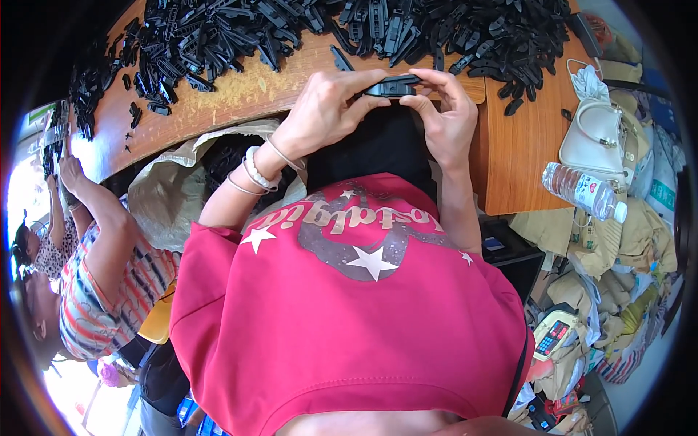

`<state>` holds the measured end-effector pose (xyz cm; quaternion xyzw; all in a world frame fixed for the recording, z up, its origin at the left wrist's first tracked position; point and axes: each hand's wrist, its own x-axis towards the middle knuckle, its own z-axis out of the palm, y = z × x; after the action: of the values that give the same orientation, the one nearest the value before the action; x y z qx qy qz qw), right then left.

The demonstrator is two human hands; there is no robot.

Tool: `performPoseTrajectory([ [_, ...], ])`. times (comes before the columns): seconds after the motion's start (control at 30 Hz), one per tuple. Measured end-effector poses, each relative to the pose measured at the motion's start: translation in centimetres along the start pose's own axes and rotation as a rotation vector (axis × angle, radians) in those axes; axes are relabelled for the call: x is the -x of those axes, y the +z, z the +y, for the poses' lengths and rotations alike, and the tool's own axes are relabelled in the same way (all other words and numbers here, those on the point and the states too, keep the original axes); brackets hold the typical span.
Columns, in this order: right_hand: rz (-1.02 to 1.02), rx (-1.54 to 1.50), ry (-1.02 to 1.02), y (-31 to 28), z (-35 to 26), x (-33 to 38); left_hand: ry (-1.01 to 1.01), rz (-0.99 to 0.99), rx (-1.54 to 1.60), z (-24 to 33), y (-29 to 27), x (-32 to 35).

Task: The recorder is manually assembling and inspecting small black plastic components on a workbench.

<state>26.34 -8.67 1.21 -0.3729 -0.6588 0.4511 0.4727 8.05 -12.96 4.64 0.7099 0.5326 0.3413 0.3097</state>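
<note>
Between my two hands, just off the near edge of the wooden table (240,91), is a small black plastic part (396,86), long and narrow. My left hand (329,109) pinches its left end between thumb and fingers, and bracelets circle that wrist. At its right end my right hand (445,109) grips it with thumb and forefinger. What the part belongs to does not show. A single black piece (340,58) lies just beyond my left hand, and a large heap of similar black plastic pieces (211,36) spreads along the far side of the table.
Below the table edge at left hangs an open pale sack (174,185) with black pieces inside. A clear water bottle (578,190) and a white handbag (592,138) are at right, near crumpled bags and a calculator (554,334). Another person in a striped shirt (109,291) works at left.
</note>
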Motion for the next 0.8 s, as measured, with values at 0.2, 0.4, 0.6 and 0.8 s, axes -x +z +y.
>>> performPoseTrajectory([
  [0.2, 0.0, -0.005, 0.07, 0.0, 0.3, 0.3, -0.192, -0.102, 0.285, 0.1, -0.1, 0.6],
  [0.4, 0.246, 0.784, -0.139, -1.7, 4.5, -3.0, -0.527, 0.021, 0.818, -3.0, -2.1, 0.6],
  [0.6, 0.136, 0.931, -0.114, -0.8, 5.5, -2.7, -0.471, 0.112, 1.253, -6.5, -1.3, -0.6],
  [0.8, 0.091, 0.473, 0.034, -0.8, 4.4, -1.3, -0.05, 0.057, -0.389, -6.4, 0.4, -0.4],
])
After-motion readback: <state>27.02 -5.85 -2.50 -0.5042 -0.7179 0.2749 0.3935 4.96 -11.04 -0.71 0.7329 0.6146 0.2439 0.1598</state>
